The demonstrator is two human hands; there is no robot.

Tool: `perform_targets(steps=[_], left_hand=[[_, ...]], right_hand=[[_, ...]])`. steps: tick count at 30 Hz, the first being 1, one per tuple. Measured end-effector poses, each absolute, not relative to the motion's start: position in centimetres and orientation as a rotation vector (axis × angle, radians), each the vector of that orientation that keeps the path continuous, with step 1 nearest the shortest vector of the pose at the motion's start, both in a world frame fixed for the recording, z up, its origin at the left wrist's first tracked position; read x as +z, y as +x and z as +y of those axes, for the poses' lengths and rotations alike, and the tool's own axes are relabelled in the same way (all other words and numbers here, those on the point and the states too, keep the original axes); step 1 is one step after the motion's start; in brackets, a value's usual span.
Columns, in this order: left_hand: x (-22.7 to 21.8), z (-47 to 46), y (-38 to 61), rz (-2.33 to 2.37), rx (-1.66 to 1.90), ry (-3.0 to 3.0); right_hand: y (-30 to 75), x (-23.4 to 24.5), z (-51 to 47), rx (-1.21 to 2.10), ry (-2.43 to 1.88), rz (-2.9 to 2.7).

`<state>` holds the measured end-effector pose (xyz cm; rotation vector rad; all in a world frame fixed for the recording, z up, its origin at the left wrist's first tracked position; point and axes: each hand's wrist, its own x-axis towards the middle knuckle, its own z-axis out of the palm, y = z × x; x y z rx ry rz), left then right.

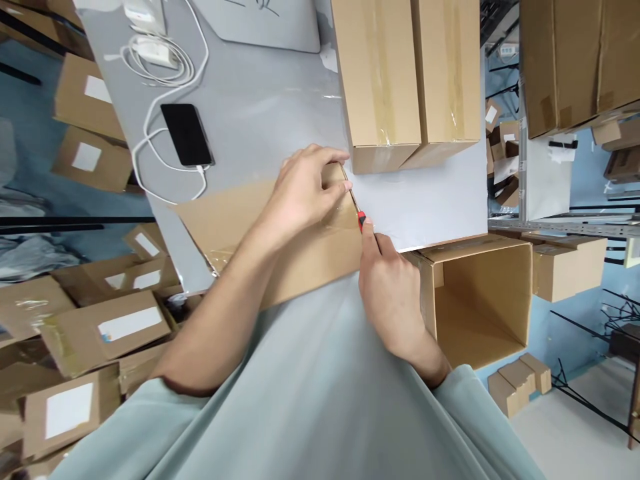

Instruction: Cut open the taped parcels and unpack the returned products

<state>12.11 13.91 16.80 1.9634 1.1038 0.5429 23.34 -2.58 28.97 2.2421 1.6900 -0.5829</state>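
Clock positions were read from the carton (313,263), with twelve o'clock at the top of the view. The carton lay on the table (260,110), its six o'clock edge close to the wearer's shirt (325,373).

The right hand (390,287), at between three and four o'clock, was closed around the handle of a red-and-black cutter (361,219). The slim tip met the carton's two o'clock edge and pointed toward twelve. The left hand (310,187) bore on the carton at about one o'clock, thumb and forefinger apart at the corner; whether they gripped or merely pressed could not be told.

Principal hazard: the left thumb sat just beside the tip, in line with it. A sudden release of resistance, or excess force from the right hand, could have driven the tip into the thumb.

Secondary hazards: a tip set too deep could have marked whatever lay inside, which was hidden. Weak pressure from the left hand could have let the carton turn. A shove toward ten o'clock could have snagged the white cable (150,133) and pulled the phone (187,135); a slip toward one o'clock could have scored the nearer taped box (383,80).
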Motion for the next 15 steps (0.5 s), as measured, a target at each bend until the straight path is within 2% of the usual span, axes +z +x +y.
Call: perform_targets(steps=[7, 15], left_hand=[[17.5, 13.2, 12.1, 1.056, 0.496, 1.948], [18.2, 12.6, 13.0, 1.067, 0.436, 1.959]], right_hand=[[22.9, 32.0, -3.1, -0.604, 2.124, 1.619], [21.9, 31.4, -4.0, -0.562, 2.139, 1.627]])
